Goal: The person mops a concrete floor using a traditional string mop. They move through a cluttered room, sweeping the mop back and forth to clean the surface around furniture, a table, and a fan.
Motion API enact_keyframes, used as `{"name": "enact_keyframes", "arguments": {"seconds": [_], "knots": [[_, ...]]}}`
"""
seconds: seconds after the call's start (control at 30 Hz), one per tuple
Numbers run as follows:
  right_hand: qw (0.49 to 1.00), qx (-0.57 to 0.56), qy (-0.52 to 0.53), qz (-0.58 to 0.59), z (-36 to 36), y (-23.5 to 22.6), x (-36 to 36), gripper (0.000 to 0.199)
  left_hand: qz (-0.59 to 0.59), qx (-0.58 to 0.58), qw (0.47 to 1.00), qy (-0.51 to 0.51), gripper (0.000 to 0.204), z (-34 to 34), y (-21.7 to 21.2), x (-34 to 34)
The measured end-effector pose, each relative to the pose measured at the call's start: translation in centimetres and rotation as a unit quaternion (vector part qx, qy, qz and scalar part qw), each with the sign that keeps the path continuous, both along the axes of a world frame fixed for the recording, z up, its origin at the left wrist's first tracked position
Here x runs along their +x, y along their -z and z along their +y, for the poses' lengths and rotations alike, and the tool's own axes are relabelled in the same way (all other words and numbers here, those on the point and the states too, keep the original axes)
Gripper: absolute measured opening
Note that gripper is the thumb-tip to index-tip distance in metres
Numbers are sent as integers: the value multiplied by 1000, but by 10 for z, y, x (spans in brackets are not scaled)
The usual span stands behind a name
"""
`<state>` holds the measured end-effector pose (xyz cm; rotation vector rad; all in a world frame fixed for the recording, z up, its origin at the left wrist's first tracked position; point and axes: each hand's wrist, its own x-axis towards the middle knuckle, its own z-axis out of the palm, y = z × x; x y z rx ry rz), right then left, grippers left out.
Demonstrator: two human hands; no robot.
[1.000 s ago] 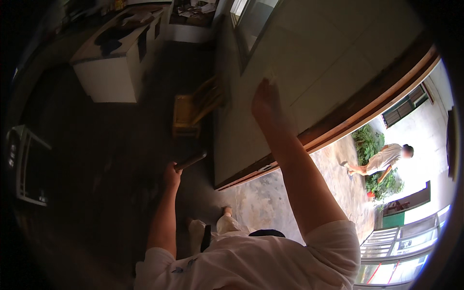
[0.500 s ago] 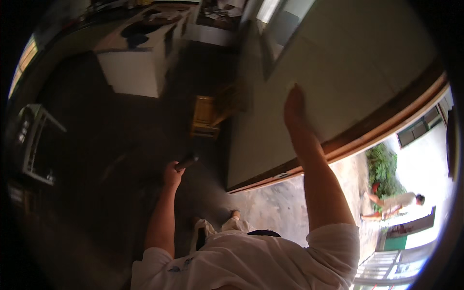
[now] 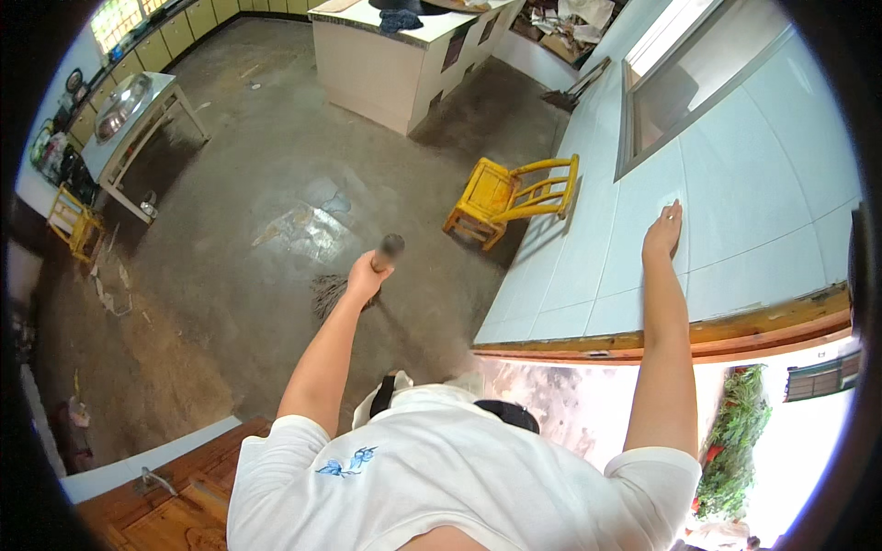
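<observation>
White tiles (image 3: 726, 216) lay against the right hand (image 3: 663, 233), fingers loosely extended; the left hand (image 3: 369, 274) clenched a mop handle (image 3: 392, 246).

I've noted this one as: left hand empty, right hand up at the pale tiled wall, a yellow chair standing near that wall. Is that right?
Not quite: the left hand isn't empty. The head view shows it gripping a dark-ended handle. The right hand is up at the pale tiled wall, with a yellow chair near it.
</observation>
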<state>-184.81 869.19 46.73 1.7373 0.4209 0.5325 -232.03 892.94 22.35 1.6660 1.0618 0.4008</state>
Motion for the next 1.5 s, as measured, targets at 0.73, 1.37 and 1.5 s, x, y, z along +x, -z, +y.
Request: {"name": "enact_keyframes", "arguments": {"seconds": [0.73,1.37,1.5], "knots": [[70,495,-184,846,364,62,-166,13,-56,-441,864,-237,52,134,70,133],[107,192,-118,968,719,79,-227,10,-512,-488,247,-662,21,393,105,145],[125,55,-79,988,785,82,-249,9,-538,-440,224,-683,19,426,122,131]]}}
